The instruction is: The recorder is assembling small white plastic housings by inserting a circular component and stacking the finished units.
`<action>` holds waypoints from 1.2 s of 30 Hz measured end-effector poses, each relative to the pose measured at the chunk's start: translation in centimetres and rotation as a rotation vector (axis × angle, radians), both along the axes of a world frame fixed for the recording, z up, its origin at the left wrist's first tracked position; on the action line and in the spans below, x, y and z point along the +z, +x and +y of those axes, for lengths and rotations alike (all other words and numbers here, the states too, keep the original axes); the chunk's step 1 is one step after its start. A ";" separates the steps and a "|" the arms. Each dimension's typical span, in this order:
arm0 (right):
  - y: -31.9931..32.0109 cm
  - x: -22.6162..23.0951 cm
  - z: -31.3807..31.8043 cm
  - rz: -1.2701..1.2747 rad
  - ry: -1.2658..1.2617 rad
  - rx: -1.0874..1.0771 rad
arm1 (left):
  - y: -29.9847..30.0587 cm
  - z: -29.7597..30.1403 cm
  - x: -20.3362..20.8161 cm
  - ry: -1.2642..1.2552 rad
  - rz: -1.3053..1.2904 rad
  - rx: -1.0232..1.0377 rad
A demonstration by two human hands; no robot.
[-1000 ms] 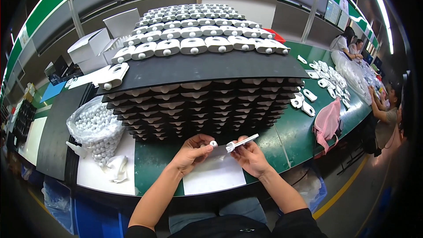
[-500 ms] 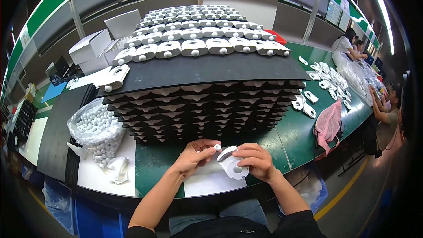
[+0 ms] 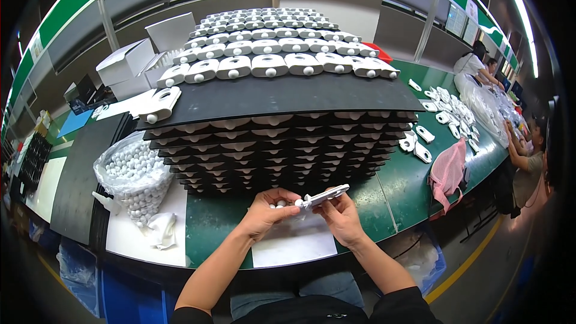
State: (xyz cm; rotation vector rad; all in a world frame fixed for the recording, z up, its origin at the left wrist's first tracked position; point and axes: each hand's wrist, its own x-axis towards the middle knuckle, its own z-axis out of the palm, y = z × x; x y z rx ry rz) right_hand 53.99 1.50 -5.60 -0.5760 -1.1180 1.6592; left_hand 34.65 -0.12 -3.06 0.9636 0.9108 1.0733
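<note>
In front of me at the bench edge, my left hand (image 3: 262,215) is closed around several small white balls (image 3: 280,204). Between its thumb and index finger a white ball (image 3: 299,203) meets the end of a flat white plastic part (image 3: 327,195). My right hand (image 3: 343,222) grips that part from below, tilted with its thin edge toward me. Whether the ball is seated in the part I cannot tell. Under both hands lies a white sheet (image 3: 294,245). Beyond them rises a stack of black boards (image 3: 276,94) with rows of similar white parts (image 3: 267,66), each with a ball.
An open plastic bag of white balls (image 3: 135,168) stands to my left beside a crumpled white cloth (image 3: 161,231). At the right lie loose white parts (image 3: 450,108) and a pink mesh bag (image 3: 447,171). Other people (image 3: 474,66) work at the far right.
My right hand has turned the plastic part from facing up to nearly edge-on and brought its end against the ball in my left fingers.
</note>
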 end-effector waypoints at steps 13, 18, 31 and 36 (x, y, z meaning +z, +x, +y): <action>0.2 2.0 0.1 -0.144 -0.011 0.175 | 0.4 -0.3 -0.3 0.324 0.224 0.066; 0.0 5.0 0.1 -0.291 0.156 0.144 | -0.1 -0.4 -0.3 0.357 0.178 0.133; -6.7 21.6 2.7 -0.472 0.668 -0.044 | -2.0 -2.4 1.9 0.135 -0.172 0.232; -11.9 23.3 7.3 -0.595 0.396 0.201 | -3.1 -6.8 2.3 0.097 0.043 0.335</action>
